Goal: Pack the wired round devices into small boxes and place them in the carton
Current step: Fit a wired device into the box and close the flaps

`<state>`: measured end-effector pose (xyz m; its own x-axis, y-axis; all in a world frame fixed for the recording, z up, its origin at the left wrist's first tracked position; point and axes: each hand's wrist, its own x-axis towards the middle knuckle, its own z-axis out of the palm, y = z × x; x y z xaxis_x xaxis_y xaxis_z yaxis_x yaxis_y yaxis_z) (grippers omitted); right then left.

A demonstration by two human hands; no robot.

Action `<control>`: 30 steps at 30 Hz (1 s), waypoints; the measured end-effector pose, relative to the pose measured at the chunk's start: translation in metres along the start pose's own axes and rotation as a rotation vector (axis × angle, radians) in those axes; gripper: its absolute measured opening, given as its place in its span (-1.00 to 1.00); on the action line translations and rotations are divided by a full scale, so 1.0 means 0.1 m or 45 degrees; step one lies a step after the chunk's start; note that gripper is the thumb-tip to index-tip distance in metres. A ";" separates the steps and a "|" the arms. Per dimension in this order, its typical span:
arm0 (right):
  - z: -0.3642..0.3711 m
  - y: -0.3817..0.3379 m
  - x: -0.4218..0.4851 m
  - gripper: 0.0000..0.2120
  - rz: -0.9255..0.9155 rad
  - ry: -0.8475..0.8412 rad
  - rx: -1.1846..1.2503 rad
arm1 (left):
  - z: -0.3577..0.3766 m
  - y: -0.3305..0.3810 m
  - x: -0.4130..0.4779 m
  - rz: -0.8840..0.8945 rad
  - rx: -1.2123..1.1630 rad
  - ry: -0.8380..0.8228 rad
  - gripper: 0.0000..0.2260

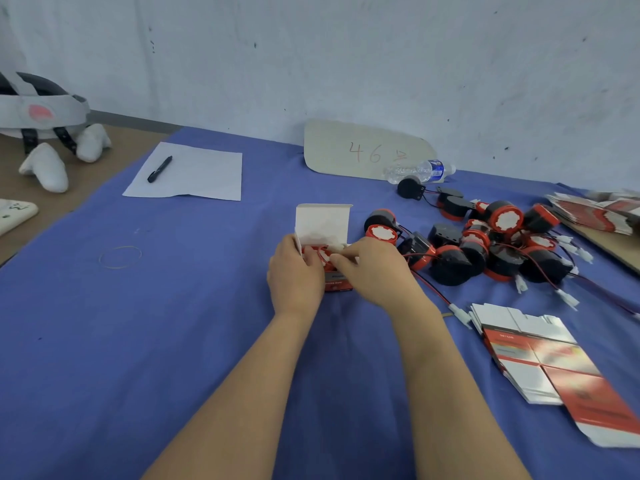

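While loose round devices (485, 244) crowd the right, the left hand (296, 273) grips the small box (323, 223). Lid up, red device (317, 253) inside. The right hand (372, 271) pinches a white piece (337, 250) at its mouth.

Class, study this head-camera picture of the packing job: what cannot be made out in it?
- Head view: the round device in the small box is mostly covered by the left hand and right hand.
- What the right hand's grip pinches is hidden by its own fingers.
- Print on the flat boxes is blurred.
- The far stack is cut off by the right edge.
- The carton is out of frame.
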<state>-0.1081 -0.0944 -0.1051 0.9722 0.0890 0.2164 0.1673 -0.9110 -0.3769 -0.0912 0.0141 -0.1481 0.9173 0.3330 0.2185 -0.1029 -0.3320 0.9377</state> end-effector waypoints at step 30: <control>-0.01 -0.04 0.02 -0.85 -0.022 0.093 0.389 | -0.01 0.01 -0.01 0.010 -0.020 -0.026 -0.92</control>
<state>-0.1070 -0.0910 -0.1022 0.9563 0.0646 0.2850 0.2362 -0.7452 -0.6236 -0.0925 0.0141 -0.1466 0.9240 0.3123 0.2204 -0.1159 -0.3207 0.9401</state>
